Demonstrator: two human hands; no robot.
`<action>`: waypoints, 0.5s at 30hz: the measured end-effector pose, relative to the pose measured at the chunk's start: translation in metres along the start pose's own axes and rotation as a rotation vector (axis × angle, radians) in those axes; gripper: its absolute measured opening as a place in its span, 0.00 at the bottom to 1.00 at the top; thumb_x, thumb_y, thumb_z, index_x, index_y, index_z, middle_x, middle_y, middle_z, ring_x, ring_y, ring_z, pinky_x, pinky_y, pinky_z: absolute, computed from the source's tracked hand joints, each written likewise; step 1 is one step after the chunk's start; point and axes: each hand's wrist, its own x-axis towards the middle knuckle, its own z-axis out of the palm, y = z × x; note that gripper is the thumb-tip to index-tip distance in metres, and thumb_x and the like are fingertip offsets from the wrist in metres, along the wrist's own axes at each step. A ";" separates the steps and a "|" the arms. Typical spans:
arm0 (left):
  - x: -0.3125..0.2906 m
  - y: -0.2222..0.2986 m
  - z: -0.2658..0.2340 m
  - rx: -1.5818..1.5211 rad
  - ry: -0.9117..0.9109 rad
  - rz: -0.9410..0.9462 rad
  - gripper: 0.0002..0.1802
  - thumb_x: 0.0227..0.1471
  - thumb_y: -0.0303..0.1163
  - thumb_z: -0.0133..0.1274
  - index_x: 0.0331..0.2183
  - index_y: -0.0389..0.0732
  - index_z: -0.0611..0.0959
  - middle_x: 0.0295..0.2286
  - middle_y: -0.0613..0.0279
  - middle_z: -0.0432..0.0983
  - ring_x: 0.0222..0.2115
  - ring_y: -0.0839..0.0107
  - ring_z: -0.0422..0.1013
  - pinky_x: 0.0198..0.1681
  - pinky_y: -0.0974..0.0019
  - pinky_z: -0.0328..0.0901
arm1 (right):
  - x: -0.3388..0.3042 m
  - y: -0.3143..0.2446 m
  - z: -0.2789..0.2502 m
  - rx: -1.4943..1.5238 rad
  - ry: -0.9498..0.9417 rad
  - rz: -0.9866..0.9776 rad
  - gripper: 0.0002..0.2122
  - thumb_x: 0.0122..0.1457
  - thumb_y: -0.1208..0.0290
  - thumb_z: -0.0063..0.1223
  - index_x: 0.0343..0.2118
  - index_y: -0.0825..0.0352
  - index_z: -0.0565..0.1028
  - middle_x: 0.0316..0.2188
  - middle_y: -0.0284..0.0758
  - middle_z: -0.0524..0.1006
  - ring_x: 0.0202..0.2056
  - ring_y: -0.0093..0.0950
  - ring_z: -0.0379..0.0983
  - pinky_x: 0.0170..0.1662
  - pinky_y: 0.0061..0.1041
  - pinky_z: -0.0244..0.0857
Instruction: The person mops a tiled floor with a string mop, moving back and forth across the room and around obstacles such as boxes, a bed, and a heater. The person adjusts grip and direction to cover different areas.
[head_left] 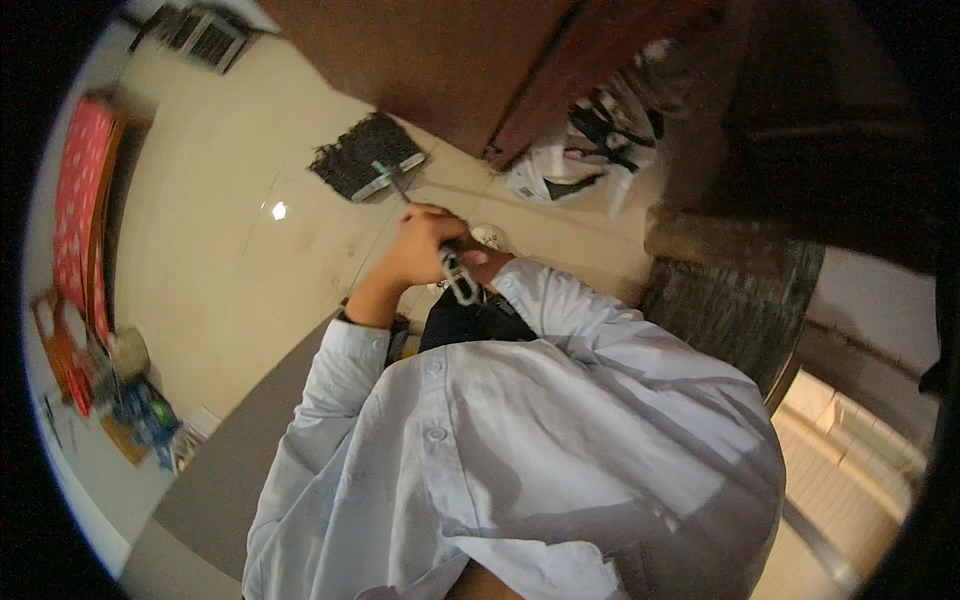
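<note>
A flat mop with a dark grey, shaggy pad [362, 152] rests on the tiled floor. Its thin handle [400, 190] rises from a pale green joint [381, 170] toward me, ending in a light hanging loop [462, 286]. My left hand [418, 250] is closed around the upper handle. Close against it, my right hand [484, 264] also grips the handle near its top end; some of its fingers are hidden. Both forearms wear light shirt sleeves.
Ahead stands a brown wooden cabinet [420, 60], with white plastic bags [570, 175] beside its base. A dark bench-like surface [730, 320] is on the right. At left are a red patterned cloth [80, 200] and a cluttered white surface [80, 450]. A grey surface [240, 440] lies near my left side.
</note>
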 end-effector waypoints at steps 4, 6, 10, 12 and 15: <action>0.009 -0.007 -0.008 -0.092 -0.106 -0.094 0.17 0.30 0.40 0.59 0.13 0.37 0.72 0.14 0.58 0.69 0.20 0.60 0.67 0.27 0.65 0.58 | 0.021 0.039 -0.002 -0.135 0.085 -0.213 0.31 0.48 0.43 0.43 0.45 0.68 0.63 0.43 0.39 0.67 0.44 0.32 0.64 0.48 0.27 0.56; 0.014 -0.013 -0.004 -0.095 -0.077 -0.145 0.17 0.30 0.37 0.60 0.14 0.36 0.71 0.15 0.57 0.69 0.20 0.60 0.66 0.26 0.65 0.58 | 0.034 0.050 -0.009 -0.388 0.053 -0.170 0.31 0.48 0.43 0.42 0.44 0.68 0.63 0.43 0.40 0.67 0.44 0.34 0.65 0.47 0.27 0.57; 0.009 -0.016 0.010 -0.139 0.206 -0.308 0.16 0.32 0.35 0.60 0.15 0.35 0.71 0.16 0.57 0.69 0.20 0.62 0.65 0.24 0.65 0.58 | 0.050 0.031 -0.016 -0.451 -0.015 -0.068 0.22 0.50 0.50 0.41 0.35 0.68 0.66 0.32 0.38 0.69 0.35 0.35 0.67 0.39 0.30 0.60; -0.016 -0.008 0.023 -0.052 0.384 -0.383 0.16 0.36 0.36 0.58 0.17 0.35 0.70 0.17 0.58 0.67 0.20 0.67 0.63 0.24 0.67 0.58 | 0.043 0.009 -0.007 -0.389 -0.101 0.055 0.17 0.51 0.55 0.41 0.30 0.68 0.67 0.26 0.35 0.69 0.30 0.32 0.67 0.34 0.29 0.61; -0.043 -0.007 0.042 0.005 0.659 -0.460 0.13 0.41 0.34 0.52 0.20 0.35 0.70 0.17 0.59 0.65 0.19 0.70 0.63 0.25 0.69 0.59 | 0.034 -0.016 -0.003 0.295 -0.295 0.311 0.14 0.50 0.58 0.43 0.28 0.65 0.68 0.23 0.30 0.68 0.27 0.23 0.65 0.32 0.22 0.61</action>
